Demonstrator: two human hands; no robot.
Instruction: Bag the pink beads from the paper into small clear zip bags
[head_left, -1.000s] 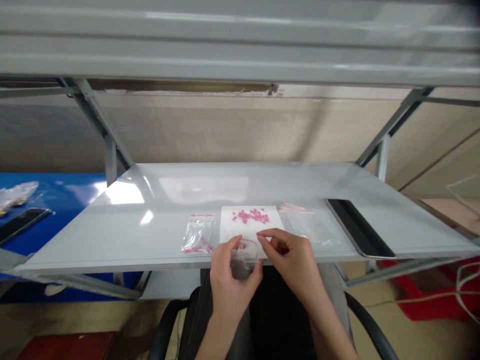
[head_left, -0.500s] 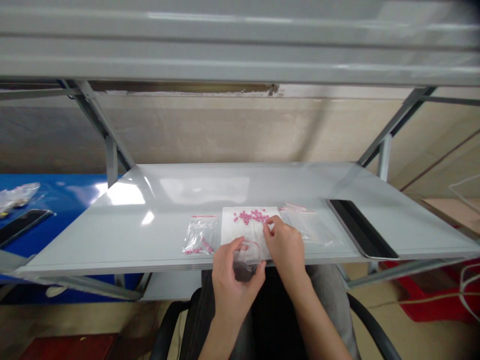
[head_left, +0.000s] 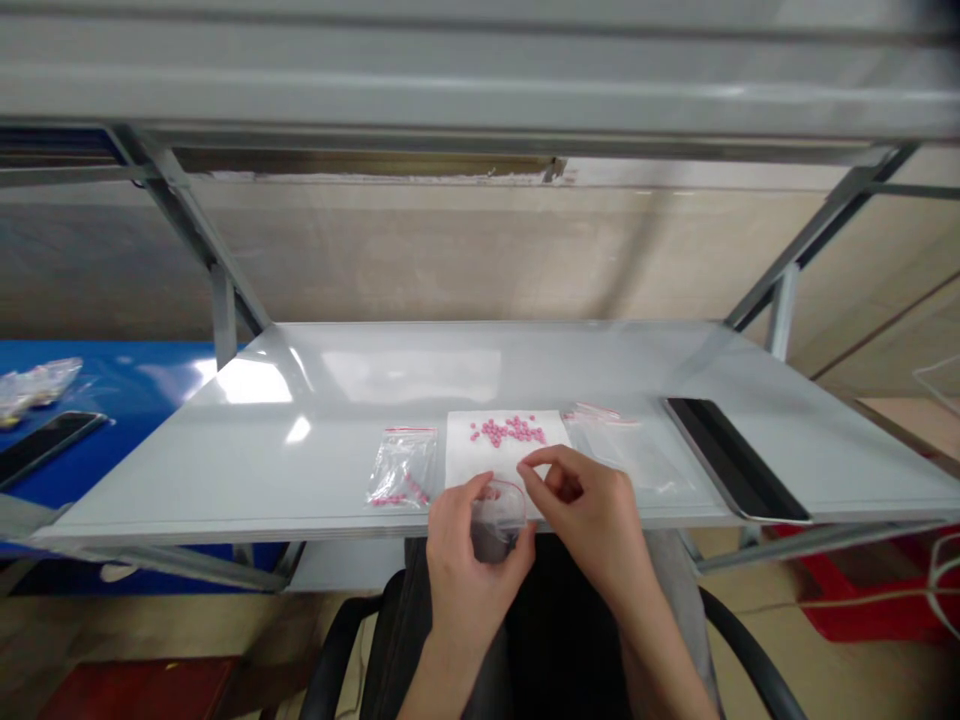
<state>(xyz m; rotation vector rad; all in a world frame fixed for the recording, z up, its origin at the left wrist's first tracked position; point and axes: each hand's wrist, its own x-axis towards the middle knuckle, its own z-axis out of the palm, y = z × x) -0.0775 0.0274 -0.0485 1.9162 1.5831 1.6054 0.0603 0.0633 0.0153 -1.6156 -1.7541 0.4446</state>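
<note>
Between the thumb and fingers of my left hand (head_left: pixel 469 560) is a clear zip bag (head_left: pixel 501 508), its red-edged mouth held apart at the table's front edge. My right hand (head_left: pixel 589 495) hovers just right of that mouth with thumb and index finger pinched together. Whatever sits in the pinch is too small or hidden to make out. Beyond both hands, small round pink beads (head_left: pixel 510 430) lie loose on a white sheet of paper (head_left: pixel 465 462). Left of the paper lies another zip bag (head_left: pixel 403 468) with several pink beads inside.
Flat clear bags (head_left: pixel 630 450) lie right of the paper. A dark tablet-like slab (head_left: pixel 731 455) rests farther right on the grey table (head_left: pixel 225 450). A shelf (head_left: pixel 480 80) spans overhead on metal struts. At left, a blue surface holds a phone (head_left: pixel 49 445) and a bag.
My right hand has drawn back from the beads toward the mouth of the bag, its fingers pinched. My left hand keeps its hold on the bag.
</note>
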